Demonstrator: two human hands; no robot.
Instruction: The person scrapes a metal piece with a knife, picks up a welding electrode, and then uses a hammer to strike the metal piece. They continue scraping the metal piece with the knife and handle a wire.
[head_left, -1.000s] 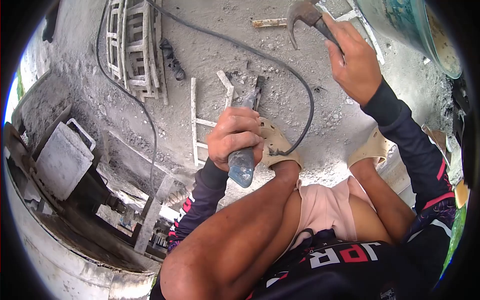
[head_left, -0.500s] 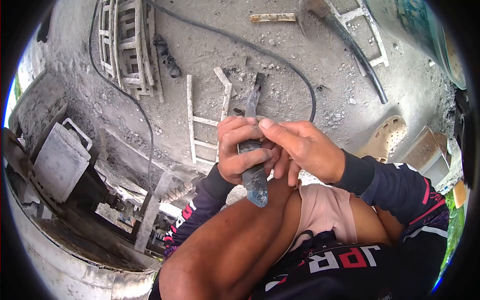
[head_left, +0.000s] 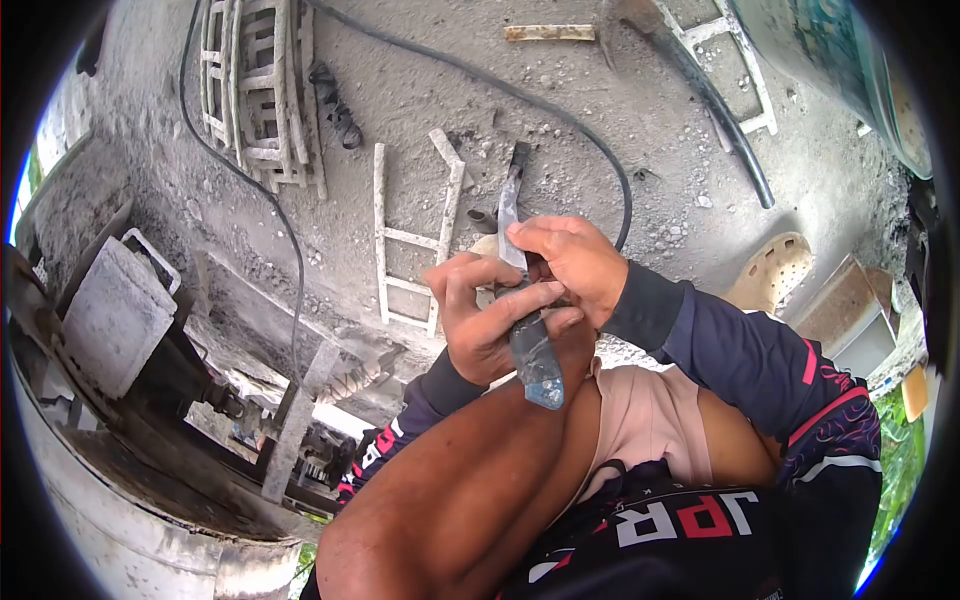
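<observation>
A long tool with a flat narrow metal strip (head_left: 508,215) and a dark wrapped handle (head_left: 536,360) lies between my hands, above my bent knee. Bluish, plastic-looking material shows at the handle's lower end. My left hand (head_left: 485,310) is closed around the handle from the left, fingers across its front. From the right, my right hand (head_left: 575,262) grips where the strip meets the handle, the thumb pressed on the metal. Its other fingers are partly hidden behind the tool. The strip's dark far end points away from me, over the dusty floor.
Pale ladder-like frames lie on the ground (head_left: 410,238) and in a stack (head_left: 255,90). A black cable (head_left: 470,75) curves across the floor. A long-handled tool (head_left: 715,105) lies at upper right, near a beige clog (head_left: 775,272). Dusty machinery (head_left: 120,320) stands on the left.
The tool's handle has shifted slightly right and up. My right hand has moved up and left onto the metal strip, and my left hand's fingers have loosened and slid lower.
</observation>
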